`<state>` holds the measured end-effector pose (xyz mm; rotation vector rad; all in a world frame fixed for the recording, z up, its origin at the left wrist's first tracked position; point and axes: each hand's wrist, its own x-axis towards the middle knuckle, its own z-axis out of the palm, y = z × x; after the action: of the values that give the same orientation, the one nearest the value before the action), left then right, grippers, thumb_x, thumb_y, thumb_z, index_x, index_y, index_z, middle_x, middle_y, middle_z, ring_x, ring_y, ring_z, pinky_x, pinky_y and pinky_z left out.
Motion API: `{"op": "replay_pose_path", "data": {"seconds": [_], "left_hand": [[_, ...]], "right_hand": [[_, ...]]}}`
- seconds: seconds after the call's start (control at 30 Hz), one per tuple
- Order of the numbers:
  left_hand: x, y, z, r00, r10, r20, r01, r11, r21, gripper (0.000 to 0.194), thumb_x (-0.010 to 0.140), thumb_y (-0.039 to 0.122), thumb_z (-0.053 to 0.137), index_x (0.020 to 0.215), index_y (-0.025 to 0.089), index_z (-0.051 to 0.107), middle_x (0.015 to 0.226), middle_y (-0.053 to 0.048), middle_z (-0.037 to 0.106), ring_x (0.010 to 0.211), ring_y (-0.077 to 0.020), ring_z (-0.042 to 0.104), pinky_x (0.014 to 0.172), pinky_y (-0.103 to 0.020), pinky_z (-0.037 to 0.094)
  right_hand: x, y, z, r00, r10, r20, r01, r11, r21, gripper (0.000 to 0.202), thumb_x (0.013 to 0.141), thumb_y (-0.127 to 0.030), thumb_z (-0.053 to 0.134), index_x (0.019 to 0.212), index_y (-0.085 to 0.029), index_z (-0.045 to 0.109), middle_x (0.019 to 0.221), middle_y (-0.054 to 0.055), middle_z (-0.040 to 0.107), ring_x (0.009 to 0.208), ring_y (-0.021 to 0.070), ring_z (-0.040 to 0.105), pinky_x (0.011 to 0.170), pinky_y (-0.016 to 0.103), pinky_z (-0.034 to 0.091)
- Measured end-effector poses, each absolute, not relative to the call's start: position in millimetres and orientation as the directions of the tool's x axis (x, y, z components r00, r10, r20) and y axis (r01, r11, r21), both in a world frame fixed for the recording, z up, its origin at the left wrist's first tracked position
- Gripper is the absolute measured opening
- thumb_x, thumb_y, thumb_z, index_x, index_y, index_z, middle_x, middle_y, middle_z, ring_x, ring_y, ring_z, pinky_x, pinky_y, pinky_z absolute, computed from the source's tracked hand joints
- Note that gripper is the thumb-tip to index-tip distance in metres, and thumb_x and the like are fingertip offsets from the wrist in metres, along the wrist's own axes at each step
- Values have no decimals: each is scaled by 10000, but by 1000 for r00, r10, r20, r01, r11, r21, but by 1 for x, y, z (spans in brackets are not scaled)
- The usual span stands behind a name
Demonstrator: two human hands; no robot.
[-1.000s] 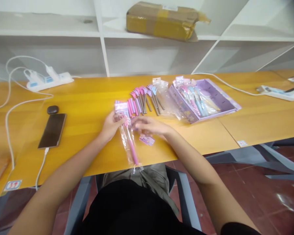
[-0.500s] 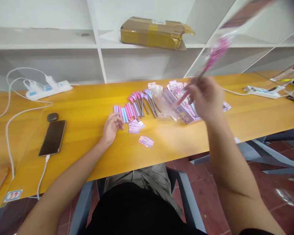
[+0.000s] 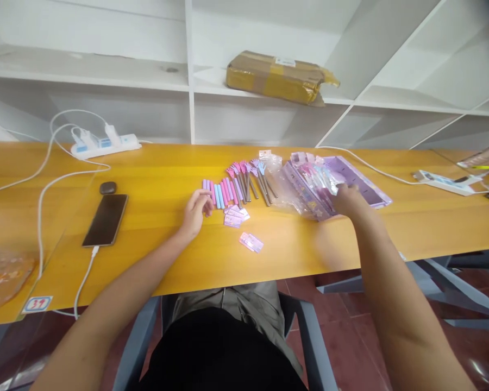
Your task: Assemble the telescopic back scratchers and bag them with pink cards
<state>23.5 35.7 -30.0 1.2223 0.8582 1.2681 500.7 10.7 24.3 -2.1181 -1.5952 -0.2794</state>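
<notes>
bagged sticks [image 3: 317,175] in purple box [image 3: 303,193]

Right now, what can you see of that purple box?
The purple box is shallow and open-topped, seemingly card, with a printed pattern outside its near-left wall. It sits skewed on the yellow table. Pink and blue wrapped items crowd its left part; purple interior shows at right. Clear bags lie beside its left side. The right hand is at its near edge; contact is unclear.
</notes>
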Motion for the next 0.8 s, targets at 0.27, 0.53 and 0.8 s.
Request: {"op": "replay_pose_path", "data": {"seconds": [0.27,0.53,0.8], "left_hand": [[-6,72,-37,142,914,380,545,-393,741,205,996,213,610,1146,237,747,1079,-85,656,1003,-263,629,1005,-438,497],[-1,72,-37,144,954,264,829,-262,494,107,1038,281,629,1075,209,699,1126,-118,684,1091,-291,660,1006,-423,517],[10,60,-20,89,994,70,968,-103,231,263,972,240,625,1214,138,618,1091,-178,769,1007,-336,761,800,-392,529]], "right_hand": [[404,49,59,258,836,484,931,-80,-358,185,1013,-197,566,1036,-188,749,1055,172,779,872,268,659,813,374,443],[285,73,-1,213,975,63,945,-189,-265,476,1090,-569,511,1056,-174,773,1100,206,823,1005,319,777,843,363,522],[290,72,-24,200,977,80,950,-173,-261,335,1038,-449,575,969,-192,778,1027,178,834,980,316,789,820,351,524]]}}
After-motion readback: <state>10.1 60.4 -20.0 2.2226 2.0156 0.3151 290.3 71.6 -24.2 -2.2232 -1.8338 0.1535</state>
